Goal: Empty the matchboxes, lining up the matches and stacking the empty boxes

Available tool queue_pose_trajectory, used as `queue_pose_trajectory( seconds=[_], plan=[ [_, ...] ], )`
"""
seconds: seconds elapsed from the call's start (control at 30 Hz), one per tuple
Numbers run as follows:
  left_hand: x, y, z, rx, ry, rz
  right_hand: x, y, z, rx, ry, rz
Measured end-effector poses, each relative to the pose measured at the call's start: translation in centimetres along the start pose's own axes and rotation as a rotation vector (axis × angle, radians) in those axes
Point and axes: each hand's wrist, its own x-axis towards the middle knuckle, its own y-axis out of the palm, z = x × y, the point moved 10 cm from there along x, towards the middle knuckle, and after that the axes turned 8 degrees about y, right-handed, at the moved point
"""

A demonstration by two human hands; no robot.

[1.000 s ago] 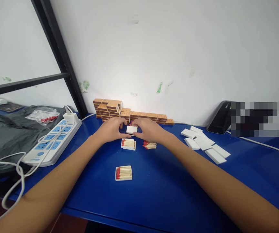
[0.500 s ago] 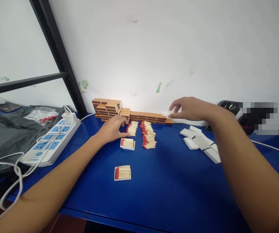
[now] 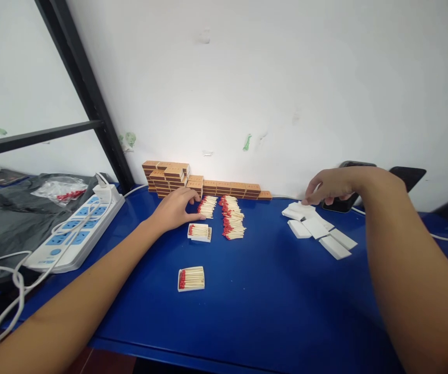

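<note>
My left hand (image 3: 177,209) rests on the table, thumb and fingers apart, at the head end of the left row of red-tipped matches (image 3: 208,206). A second row of matches (image 3: 233,218) lies just right of it. Below the hand sits a white matchbox tray (image 3: 198,231) with matches, stacked on another tray. Nearer me lies a further filled tray (image 3: 191,279). My right hand (image 3: 330,188) reaches over a pile of white pieces like matchbox trays (image 3: 315,227), its fingertips pinching a white tray (image 3: 300,208) at the top of the pile.
Orange-brown matchboxes (image 3: 229,188) stand stacked along the wall. On the left are a white power strip (image 3: 73,228) with a looping cable, black plastic sheeting (image 3: 3,223) and a metal shelf frame (image 3: 87,88). Dark devices (image 3: 406,176) lean at the right rear.
My right hand has moved right, from the end of the matchbox row to the white pile, carrying a white tray. My left hand stays by the matches. The view has shifted slightly.
</note>
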Motion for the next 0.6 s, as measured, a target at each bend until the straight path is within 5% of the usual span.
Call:
queue_pose_trajectory(
  seconds=[0.1,0.17,0.23,0.33,0.4,0.5,0.6],
  plan=[
    [0.0,-0.2,0.1,-0.014,0.015,-0.001,-1.7,2.5,2.4,-0.086,-0.033,0.319],
    [0.0,-0.4,0.1,-0.016,0.019,-0.007,-3.3,1.5,6.5,-0.05,-0.145,0.236],
    [0.0,-0.5,0.1,-0.015,0.024,-0.011,-6.8,1.2,12.9,0.071,-0.406,0.206],
    [0.0,-0.7,-0.1,-0.004,0.031,-0.006,-13.6,3.2,21.8,0.197,-0.726,0.296],
    [0.0,-0.8,-0.1,0.012,0.029,-0.007,-16.7,4.8,25.7,0.155,-0.801,0.222],
    [0.0,-1.3,0.0,0.037,0.005,-0.035,-18.7,7.8,28.3,0.004,-0.813,0.166],
    [0.0,-1.7,0.0,0.045,-0.012,-0.063,-18.8,9.8,28.4,-0.063,-0.807,0.203]
  ],
)
